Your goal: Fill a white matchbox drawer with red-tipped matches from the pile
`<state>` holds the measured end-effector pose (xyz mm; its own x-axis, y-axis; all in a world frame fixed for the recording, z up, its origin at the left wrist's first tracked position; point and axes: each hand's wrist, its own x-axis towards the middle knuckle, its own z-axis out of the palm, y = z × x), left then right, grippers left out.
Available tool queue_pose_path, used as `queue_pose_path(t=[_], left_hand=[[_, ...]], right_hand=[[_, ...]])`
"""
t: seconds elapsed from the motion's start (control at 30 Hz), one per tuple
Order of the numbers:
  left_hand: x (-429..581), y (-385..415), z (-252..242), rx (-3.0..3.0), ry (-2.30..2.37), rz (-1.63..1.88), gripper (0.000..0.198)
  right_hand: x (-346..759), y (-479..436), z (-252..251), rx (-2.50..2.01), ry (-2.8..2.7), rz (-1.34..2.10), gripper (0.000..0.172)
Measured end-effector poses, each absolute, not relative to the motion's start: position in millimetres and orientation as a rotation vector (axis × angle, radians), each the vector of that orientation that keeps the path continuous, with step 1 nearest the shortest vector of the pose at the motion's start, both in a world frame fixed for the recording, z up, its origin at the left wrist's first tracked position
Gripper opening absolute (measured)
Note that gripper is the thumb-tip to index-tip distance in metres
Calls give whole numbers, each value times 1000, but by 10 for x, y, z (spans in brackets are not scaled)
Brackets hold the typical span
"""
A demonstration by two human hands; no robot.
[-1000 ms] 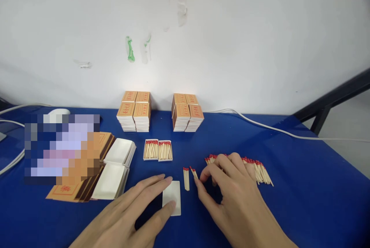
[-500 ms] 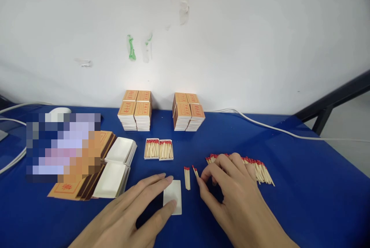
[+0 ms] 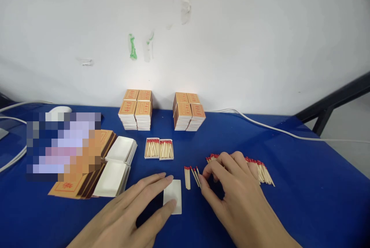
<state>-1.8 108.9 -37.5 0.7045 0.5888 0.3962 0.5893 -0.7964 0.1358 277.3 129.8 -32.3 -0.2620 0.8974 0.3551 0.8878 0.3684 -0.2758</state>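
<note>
While my spread left hand (image 3: 130, 209) touches a tray (image 3: 172, 190), my right hand (image 3: 235, 186), pinching a match (image 3: 198, 173), could bump the row (image 3: 187, 178) askew.

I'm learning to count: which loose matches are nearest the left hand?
The straight row of red-tipped wooden matches; the slanted matches and heap lie farther right.

box stacks (image 3: 135, 111) stand behind filled trays (image 3: 152, 149) on the table (image 3: 303, 167); stacked trays (image 3: 110, 179) and sleeves (image 3: 67, 188) lie left, a match pile (image 3: 264, 173) right, loose matches (image 3: 187, 178) between the pile and stacked trays.
</note>
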Motion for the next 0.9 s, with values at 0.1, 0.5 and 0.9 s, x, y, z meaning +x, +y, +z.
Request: queue_pose_path(t=[0.1,0.5,0.9], left_hand=[[-11,1079,-374,-2880,-1038,-703,56],[-42,1087,-418,-2878,-944,-640,50],[-22,1076,-557,-2842,-997,-732,52]], right_hand=[[2759,1304,-323,-1546,-2186,35,22],[2690,1267,-342,-1530,-2195,99,21],[2708,1275,-276,-1542,-2139,179,6]])
